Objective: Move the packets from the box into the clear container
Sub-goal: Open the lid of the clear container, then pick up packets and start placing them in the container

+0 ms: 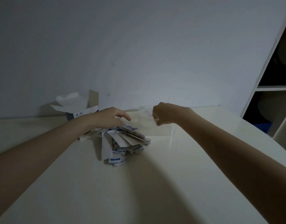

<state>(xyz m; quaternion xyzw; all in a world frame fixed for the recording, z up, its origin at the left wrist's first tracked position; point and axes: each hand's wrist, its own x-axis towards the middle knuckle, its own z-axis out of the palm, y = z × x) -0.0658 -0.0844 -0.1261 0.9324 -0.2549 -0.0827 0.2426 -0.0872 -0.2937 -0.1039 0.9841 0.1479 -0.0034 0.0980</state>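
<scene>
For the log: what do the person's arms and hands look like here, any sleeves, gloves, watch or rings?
Both forearms are bare all the way to the bottom edge of the picture: no sleeves show. The left hand and the right hand wear no gloves, and neither wrist carries a watch or band. No rings show, though the light is dim and the right hand's fingers are curled out of sight.
</scene>
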